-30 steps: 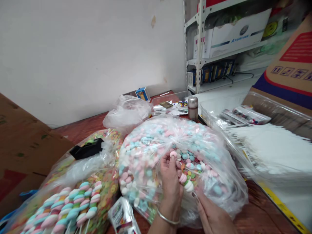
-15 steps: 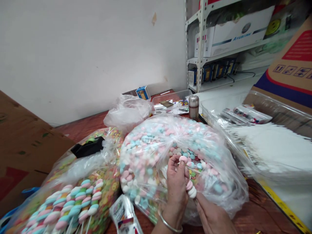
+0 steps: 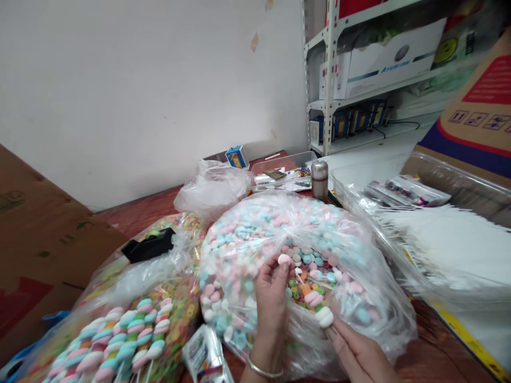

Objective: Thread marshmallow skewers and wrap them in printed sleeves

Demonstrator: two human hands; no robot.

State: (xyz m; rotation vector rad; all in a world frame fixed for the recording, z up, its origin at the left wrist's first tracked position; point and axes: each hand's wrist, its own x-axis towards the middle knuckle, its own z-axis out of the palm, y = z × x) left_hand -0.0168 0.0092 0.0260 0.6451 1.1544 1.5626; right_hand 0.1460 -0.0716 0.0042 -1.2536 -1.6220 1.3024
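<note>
One pink candy (image 3: 284,259) is pinched in the left hand (image 3: 271,290), while a partly threaded skewer (image 3: 318,307) is gripped by the right hand (image 3: 355,348).

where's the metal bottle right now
In the head view, the metal bottle stands upright right of center, just behind the big marshmallow bag and beside the small clear tray.
</note>
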